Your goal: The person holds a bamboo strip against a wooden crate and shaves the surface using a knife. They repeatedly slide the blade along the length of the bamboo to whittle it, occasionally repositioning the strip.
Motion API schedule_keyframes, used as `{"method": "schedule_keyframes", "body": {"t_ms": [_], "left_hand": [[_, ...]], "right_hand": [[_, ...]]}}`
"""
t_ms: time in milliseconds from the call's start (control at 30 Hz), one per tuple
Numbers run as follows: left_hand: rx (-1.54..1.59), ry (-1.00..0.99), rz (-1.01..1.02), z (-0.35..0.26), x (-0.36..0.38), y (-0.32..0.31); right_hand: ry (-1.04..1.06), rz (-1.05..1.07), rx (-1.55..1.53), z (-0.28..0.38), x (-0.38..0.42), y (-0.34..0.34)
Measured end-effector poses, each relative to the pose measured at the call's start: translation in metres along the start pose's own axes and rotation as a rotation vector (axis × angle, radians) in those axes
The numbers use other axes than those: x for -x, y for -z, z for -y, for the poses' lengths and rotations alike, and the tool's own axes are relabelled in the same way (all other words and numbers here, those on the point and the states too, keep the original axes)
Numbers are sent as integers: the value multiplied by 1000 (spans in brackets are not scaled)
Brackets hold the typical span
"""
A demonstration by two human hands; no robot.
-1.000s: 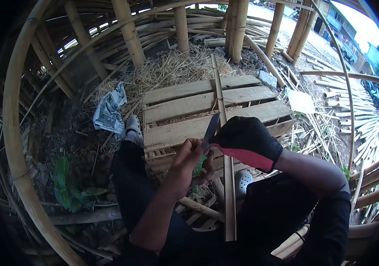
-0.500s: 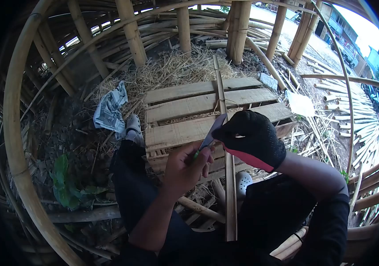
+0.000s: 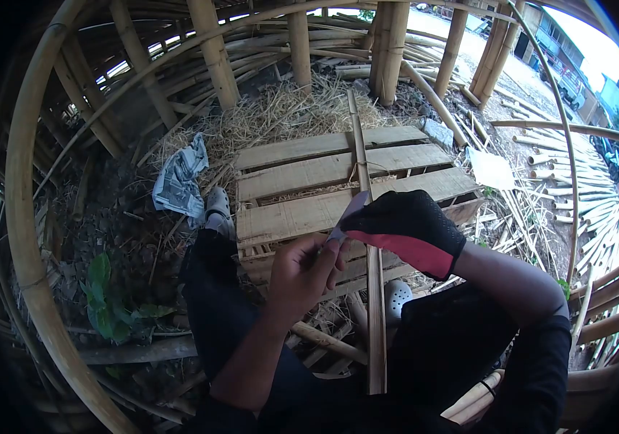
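Note:
A knife with a pale blade is in my left hand, which is bare and closed around its handle; a bit of green shows there. The blade points up and to the right. My right hand wears a black and red glove, its fingers pressed together against the blade; the fingertips are partly hidden. Beneath both hands a long split bamboo strip runs from my lap across a slatted wooden crate. Neither hand is visibly gripping the strip.
Crumpled newspaper lies left of the crate, near my shoe. A white sheet is on the right. Bamboo posts stand behind straw. A curved bamboo pole rises at the left, and cut bamboo pieces cover the right ground.
My gloved right hand has turned and flattened over the blade, showing more of its red side. My left hand and the bamboo strip have barely moved.

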State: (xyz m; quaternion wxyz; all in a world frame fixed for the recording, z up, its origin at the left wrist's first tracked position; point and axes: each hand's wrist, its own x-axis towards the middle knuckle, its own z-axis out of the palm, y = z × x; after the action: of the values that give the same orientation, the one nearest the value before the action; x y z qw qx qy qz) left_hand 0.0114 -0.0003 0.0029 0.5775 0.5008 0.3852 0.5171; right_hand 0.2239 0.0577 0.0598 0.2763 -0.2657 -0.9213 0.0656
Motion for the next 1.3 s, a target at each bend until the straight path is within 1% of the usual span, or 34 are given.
{"method": "schedule_keyframes", "body": {"t_ms": [67, 200, 267, 300, 333, 367, 400, 433, 467, 500, 567, 600, 667, 733, 800, 900, 1000, 1067, 1100, 1133, 1167, 1200, 1233, 1267, 1300], "left_hand": [[-25, 18, 23, -1, 1, -2], [-4, 38, 9, -1, -2, 1], [18, -41, -35, 2, -4, 5], [19, -41, -36, 2, -5, 6], [-69, -44, -12, 1, -5, 8], [-159, -47, 12, 1, -5, 9], [-159, -47, 13, 4, -5, 12], [-271, -132, 90, 9, -4, 15], [-382, -216, 169, 11, -4, 16], [-383, -215, 172, 10, -3, 14], [-260, -80, 196, 5, -1, 9], [-260, -80, 197, 3, -1, 6], [-79, -60, 113, 1, -2, 1], [-79, -43, 111, 8, -5, 7], [-78, -28, 110, 9, -6, 12], [-14, -36, 124, 5, -5, 15], [-89, -92, 164, 8, -4, 16], [-150, -234, 108, 9, -5, 13], [-149, -234, 107, 7, -5, 17], [164, -38, 158, 3, -5, 24], [475, 160, 207, 0, -5, 28], [474, 161, 207, -1, -5, 27], [372, 166, 185, -2, -4, 27], [271, 170, 163, -2, -4, 27], [271, 172, 164, 0, -4, 25]], "right_hand": [[86, 0, -6, -5, 2, -2], [98, -21, 48, -3, 0, 13], [-364, 114, -137, 11, -7, 30], [-356, 124, -169, 12, -7, 35], [-356, 125, -169, 10, -7, 32], [-151, 78, -99, 6, -5, 26], [53, 31, -28, 1, -3, 21], [51, 29, -28, -2, -1, 16], [93, 51, -31, -5, 2, 10], [134, 72, -33, -6, 3, 8], [124, 61, -5, -4, 2, 8], [118, 51, 25, -2, 2, 9], [105, 28, 19, 1, 0, 14], [92, 8, 12, 2, -2, 18], [100, -50, 176, 2, -2, 22], [55, -40, 150, 4, -1, 27], [3, -26, 101, 8, -2, 29], [-28, -11, 58, 10, -2, 30], [-61, 4, 15, 11, -3, 30], [-61, 5, 14, 11, -4, 30], [5, 24, 40, 11, -5, 31], [70, 43, 66, 10, -6, 31], [68, 43, 65, 10, -5, 30], [14, 71, -41, 10, -5, 30], [-40, 99, -147, 10, -4, 30]]}}
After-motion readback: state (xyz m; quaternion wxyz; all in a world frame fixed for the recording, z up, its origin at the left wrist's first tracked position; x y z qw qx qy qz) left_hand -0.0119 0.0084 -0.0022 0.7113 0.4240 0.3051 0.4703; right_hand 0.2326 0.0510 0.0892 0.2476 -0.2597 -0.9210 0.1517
